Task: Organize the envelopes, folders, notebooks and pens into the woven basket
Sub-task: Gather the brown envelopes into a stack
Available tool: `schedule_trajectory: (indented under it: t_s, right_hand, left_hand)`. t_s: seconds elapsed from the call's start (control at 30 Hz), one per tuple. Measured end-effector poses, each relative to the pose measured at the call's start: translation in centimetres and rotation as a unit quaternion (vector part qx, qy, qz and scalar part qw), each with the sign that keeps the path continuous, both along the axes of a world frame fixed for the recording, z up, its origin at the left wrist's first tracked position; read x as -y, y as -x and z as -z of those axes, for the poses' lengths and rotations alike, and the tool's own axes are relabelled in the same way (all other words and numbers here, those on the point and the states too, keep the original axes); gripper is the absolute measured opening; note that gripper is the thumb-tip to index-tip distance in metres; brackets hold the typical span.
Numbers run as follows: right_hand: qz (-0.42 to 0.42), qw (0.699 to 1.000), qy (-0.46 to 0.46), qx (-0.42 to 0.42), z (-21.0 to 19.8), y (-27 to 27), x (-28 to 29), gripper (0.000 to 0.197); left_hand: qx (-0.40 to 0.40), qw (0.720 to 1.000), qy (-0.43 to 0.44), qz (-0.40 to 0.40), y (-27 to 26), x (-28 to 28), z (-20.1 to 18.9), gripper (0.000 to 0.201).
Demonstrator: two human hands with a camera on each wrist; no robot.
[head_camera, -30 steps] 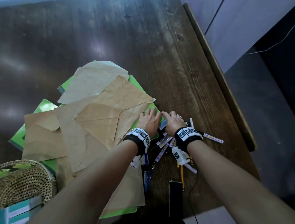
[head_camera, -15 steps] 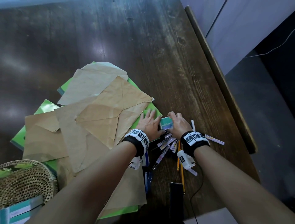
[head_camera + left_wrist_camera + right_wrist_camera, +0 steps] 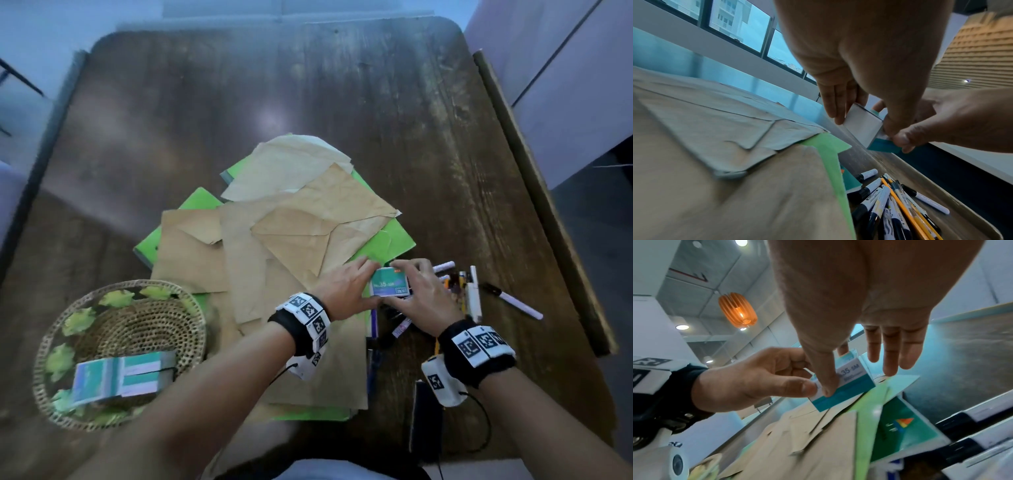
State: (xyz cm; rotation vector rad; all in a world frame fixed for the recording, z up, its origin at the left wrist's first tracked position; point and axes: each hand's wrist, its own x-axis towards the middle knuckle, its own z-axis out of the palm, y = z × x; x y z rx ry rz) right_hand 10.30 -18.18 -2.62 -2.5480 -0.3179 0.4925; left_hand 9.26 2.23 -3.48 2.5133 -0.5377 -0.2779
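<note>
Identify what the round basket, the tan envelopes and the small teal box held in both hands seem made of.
Round basket: woven natural fibre, probably rattan; open coiled weave, matt.
Tan envelopes: kraft paper; creased, matt.
Small teal box, held by left hand and right hand: likely printed card; sharp edges, slight sheen.

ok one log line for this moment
left hand + right hand: pinch small teal-and-white box | above pens | woven basket: holds similar boxes

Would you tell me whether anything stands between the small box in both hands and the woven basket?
Nothing upright does: between the small box and the woven basket lie only flat brown envelopes, though a stack of boxes already occupies part of the basket.
</note>
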Motion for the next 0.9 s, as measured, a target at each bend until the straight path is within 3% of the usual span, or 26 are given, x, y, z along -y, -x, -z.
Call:
schedule_trajectory:
  t_s: [0.3,0.5,0.67,0.77,0.9]
  right_hand:
    - [-0.155,0.978,-0.105,-0.094,1.4,10.2,-17.8,0.068]
    - [-0.223,0.957,-0.126,-0.135,1.4,16.9,-31.6,0.082]
    - [-0.284,0.94,-0.079,-0.171,2.9,19.7,-39.8,0.098]
    - [-0.308,0.939,-0.04,-0.147,3.7,20.5,-42.7,0.105]
    - [-0.275,0.957,-0.023,-0.093,4.2,21.0,-43.9,0.097]
  left_hand:
    - [-0.01,0.988,0.021,-0.153,16.3,-17.0,-0.3,0.051]
    - [-0.039,0.962,-0.021,-0.269,25.4,-28.5,0.2,0.053]
    - [-0.035,0.945,-0.072,-0.318,29.4,-34.9,1.5,0.052]
    - [-0.012,0.938,-0.104,-0.329,30.2,-36.4,2.3,0.059]
    - [-0.017,0.936,-0.111,-0.333,29.6,-37.5,2.2,0.065]
